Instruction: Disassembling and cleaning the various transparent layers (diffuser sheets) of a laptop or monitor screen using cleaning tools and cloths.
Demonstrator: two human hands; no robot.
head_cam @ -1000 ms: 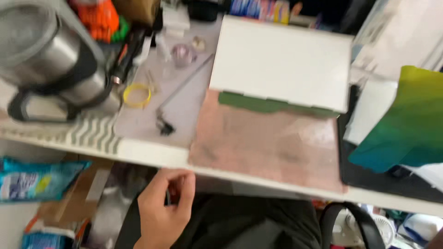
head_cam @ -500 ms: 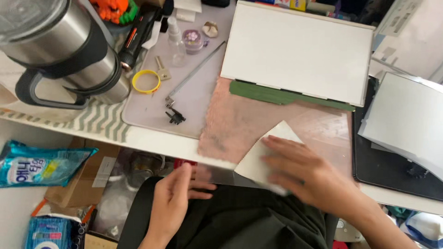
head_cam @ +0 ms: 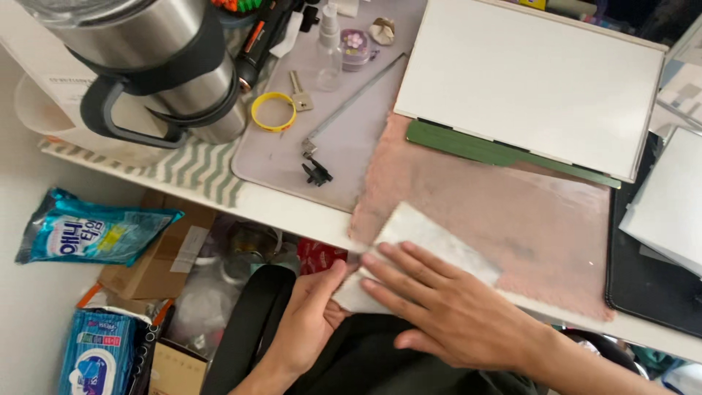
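White paper lies at the near edge of the worktop, partly on the pink fuzzy mat and partly hanging past the edge toward our lap. Our right hand lies flat on it, fingers spread and open, pressing the sheet down. Our left hand comes up from below, its thumb and fingers pinching the paper's lower corner. Beyond the mat sits a white board with a green strip along its near side. To the left a grey tray carries a yellow ring, a key and a metal rod. A steel mug with a black handle stands at the far left.
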